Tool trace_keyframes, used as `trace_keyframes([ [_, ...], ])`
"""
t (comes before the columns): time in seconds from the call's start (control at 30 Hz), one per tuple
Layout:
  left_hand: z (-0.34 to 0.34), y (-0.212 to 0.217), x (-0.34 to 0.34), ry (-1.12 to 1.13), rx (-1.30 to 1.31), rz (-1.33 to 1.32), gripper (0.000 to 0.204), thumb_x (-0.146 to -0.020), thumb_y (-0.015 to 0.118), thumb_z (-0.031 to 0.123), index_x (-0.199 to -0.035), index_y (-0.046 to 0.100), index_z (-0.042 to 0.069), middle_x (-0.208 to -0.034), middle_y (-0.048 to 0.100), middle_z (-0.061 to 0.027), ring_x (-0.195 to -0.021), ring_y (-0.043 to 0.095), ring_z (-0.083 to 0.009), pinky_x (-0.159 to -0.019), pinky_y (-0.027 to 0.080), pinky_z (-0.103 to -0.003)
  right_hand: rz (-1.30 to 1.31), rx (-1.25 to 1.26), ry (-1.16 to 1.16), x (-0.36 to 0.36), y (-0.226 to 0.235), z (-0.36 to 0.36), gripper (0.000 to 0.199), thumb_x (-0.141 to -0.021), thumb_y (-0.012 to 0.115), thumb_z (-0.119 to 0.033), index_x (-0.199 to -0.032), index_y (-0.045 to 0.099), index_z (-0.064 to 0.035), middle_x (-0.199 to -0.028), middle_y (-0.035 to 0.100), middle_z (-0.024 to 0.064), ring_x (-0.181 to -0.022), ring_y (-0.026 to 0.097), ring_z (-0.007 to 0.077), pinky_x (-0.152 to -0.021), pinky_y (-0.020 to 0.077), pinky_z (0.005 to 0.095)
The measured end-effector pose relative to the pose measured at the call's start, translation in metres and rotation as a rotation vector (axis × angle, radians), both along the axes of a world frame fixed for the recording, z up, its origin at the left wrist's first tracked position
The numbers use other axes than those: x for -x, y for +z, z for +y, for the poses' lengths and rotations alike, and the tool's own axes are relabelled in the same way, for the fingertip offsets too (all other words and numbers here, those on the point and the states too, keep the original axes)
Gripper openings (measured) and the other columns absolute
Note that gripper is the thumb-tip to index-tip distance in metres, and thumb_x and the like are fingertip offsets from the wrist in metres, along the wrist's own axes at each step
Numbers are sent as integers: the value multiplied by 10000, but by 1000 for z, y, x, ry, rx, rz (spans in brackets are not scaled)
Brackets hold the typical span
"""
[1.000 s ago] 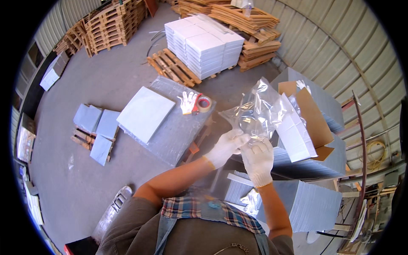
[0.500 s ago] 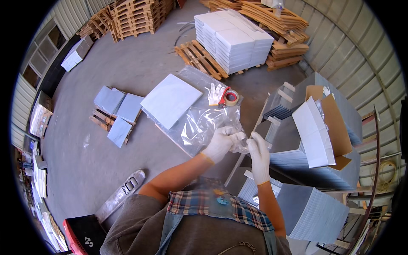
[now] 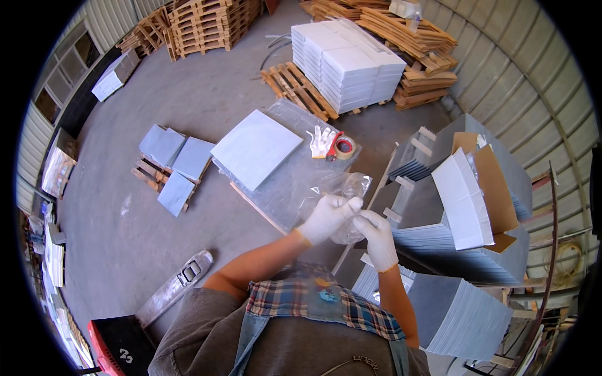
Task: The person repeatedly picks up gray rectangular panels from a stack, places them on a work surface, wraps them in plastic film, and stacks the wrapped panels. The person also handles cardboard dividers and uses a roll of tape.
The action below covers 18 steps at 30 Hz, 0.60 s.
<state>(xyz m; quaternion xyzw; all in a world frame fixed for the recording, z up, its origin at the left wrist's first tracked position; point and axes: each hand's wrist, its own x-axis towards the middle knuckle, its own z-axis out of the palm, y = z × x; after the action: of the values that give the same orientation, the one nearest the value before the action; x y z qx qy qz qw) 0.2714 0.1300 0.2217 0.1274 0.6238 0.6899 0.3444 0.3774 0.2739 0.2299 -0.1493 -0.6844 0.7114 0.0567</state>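
Both my hands wear white knit gloves and are close together above the near right part of the work table (image 3: 271, 203). My left hand (image 3: 328, 218) pinches a clear plastic bag (image 3: 351, 185). My right hand (image 3: 376, 238) has its fingers closed on the bag too, right beside the left fingertips. The bag hangs crumpled around and below my fingers. Farther back on the table lies a flat white square panel (image 3: 257, 149). To its right rest a spare white glove (image 3: 322, 141) and a tape dispenser with a red frame and a tape roll (image 3: 344, 146).
An open cardboard box (image 3: 465, 197) stands on stacked grey panels (image 3: 448, 244) at my right. Left of the table, grey panels (image 3: 191, 158) lie on a low pallet. A pallet jack (image 3: 182, 279) is at lower left. Behind stand a white box stack (image 3: 348, 62) and wooden pallets (image 3: 204, 28).
The plastic bag, spread over the table before, is now gathered up near my hands. My right hand has moved slightly left and down, closer to the left.
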Motion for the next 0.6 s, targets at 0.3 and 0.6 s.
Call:
trace_keyframes([
  [0.3,8,0,-4,81,-131,200,192,-949,706,163,-833,694,10,-790,677,-6,-716,588,-71,-676,509,-258,56,81,-219,-7,-3,-4,248,-970,611,-149,-1079,702,54,-1014,668,42,-937,603,113,-854,471,267],
  [0.6,4,7,6,-36,-64,140,183,-889,777,148,-796,701,10,-770,652,4,-747,584,-58,-654,495,-255,41,-73,-297,4,-3,0,248,-981,602,-165,-1049,707,48,-966,655,23,-904,589,106,-847,466,267],
])
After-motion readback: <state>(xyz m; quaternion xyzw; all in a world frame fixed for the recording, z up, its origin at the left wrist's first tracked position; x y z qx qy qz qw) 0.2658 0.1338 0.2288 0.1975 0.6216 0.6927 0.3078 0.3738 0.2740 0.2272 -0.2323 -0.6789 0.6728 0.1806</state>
